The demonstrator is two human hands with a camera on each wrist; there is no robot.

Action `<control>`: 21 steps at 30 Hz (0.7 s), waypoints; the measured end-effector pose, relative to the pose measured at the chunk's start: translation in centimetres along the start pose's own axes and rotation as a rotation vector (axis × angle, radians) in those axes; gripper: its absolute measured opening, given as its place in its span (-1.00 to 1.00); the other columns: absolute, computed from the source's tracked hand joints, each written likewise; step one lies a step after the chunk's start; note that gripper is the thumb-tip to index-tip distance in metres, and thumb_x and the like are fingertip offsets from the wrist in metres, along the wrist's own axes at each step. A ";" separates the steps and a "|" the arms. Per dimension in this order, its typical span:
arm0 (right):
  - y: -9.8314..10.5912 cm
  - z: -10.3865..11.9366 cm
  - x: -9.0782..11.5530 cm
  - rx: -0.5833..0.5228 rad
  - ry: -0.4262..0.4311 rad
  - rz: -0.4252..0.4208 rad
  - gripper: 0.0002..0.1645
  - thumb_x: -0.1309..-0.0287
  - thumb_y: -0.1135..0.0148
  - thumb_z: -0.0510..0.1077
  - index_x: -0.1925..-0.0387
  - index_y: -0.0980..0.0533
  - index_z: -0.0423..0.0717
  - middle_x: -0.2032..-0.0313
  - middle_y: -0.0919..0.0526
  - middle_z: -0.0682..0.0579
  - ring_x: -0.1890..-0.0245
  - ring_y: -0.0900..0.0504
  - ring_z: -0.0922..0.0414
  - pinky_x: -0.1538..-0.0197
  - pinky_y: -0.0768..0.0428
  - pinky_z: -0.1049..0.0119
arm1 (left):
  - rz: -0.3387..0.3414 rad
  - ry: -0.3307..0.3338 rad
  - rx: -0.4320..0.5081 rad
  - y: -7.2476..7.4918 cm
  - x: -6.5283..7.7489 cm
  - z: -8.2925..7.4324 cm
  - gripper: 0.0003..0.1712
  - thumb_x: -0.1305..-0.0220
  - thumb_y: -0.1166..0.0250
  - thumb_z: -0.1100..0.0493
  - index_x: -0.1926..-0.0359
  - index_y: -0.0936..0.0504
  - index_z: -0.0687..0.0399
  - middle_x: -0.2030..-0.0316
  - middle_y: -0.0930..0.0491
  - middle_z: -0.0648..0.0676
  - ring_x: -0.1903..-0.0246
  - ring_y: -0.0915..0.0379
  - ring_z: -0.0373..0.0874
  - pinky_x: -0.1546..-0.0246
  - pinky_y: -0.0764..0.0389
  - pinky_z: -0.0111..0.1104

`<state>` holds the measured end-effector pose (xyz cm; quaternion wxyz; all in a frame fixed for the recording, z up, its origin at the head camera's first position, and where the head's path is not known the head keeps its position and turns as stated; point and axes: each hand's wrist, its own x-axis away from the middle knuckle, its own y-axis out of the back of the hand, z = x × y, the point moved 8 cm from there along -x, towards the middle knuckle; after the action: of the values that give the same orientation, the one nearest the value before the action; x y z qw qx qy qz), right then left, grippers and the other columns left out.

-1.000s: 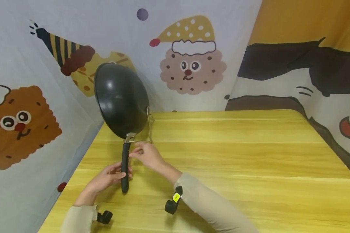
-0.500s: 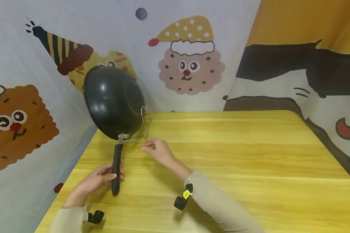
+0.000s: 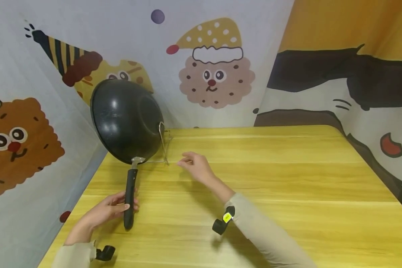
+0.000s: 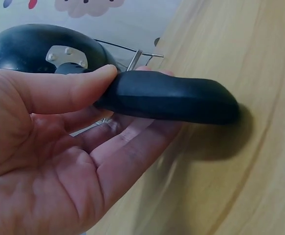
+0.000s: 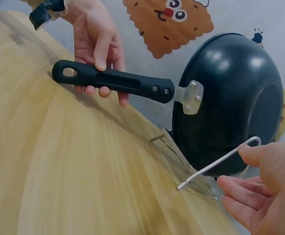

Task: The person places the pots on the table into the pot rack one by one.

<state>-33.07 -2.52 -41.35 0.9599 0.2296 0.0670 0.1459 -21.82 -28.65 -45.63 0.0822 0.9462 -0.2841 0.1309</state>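
A black wok [image 3: 125, 119] stands on its edge at the table's back left, its rounded underside turned to the right, on a wire rack [image 3: 163, 143]. Its black handle [image 5: 113, 81] points toward the person. The left hand [image 3: 107, 210] holds that handle, thumb on the near side and fingers behind it, as the left wrist view shows up close. To the right of the rack, the right hand [image 3: 197, 167] hovers over the table with loosely bent fingers and nothing between them. In the right wrist view its thumb overlaps the rack's wire loop.
The wood-grain table [image 3: 271, 167] stretches to the right and front. Behind it and along its left side hangs a cloth [image 3: 174, 85] with cartoon biscuit prints, close to the wok's rim. Each wrist wears a small black camera [image 3: 220, 226].
The right hand has moved away from the handle, to the right past the rack. The wok and its handle appear farther left and turned slightly, with the left hand still on the handle.
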 end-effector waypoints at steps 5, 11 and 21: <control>1.2 -0.3 0.2 -0.008 -0.003 -0.013 -0.36 -0.33 -0.25 0.05 -0.32 -0.42 -0.19 -0.10 -0.69 -0.12 -0.08 -0.68 -0.04 -0.12 -0.68 0.13 | -0.063 0.054 -0.095 0.2 0.1 -0.1 -0.25 -0.49 -0.11 0.19 -0.48 0.00 0.52 -0.17 -0.56 0.24 -0.09 -0.61 -0.17 -0.05 -0.67 -0.28; 3.2 -0.6 0.5 0.002 -0.002 -0.057 -0.43 -0.35 -0.24 0.01 -0.28 -0.47 -0.16 -0.07 -0.70 -0.11 -0.05 -0.68 -0.04 -0.09 -0.69 0.11 | -0.299 0.091 -0.356 1.2 0.5 -1.9 -0.25 -0.46 -0.17 0.17 -0.43 -0.09 0.56 -0.26 -0.35 0.56 -0.11 -0.57 0.19 -0.01 -0.70 -0.12; 6.6 -1.1 0.9 0.011 0.033 -0.127 -0.51 -0.35 -0.24 0.00 -0.19 -0.54 -0.18 -0.03 -0.72 -0.15 0.02 -0.72 -0.08 -0.04 -0.70 0.08 | -0.690 0.029 -0.450 2.4 1.3 -5.8 -0.56 -0.44 -0.21 0.16 -0.16 -0.48 0.44 0.08 -0.62 0.28 0.29 -0.61 -0.39 0.23 -0.73 -0.44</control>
<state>-34.10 3.83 -39.35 0.9647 0.2279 0.0979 0.0883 -23.33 -29.98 -39.51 0.3302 0.9425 0.0293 0.0434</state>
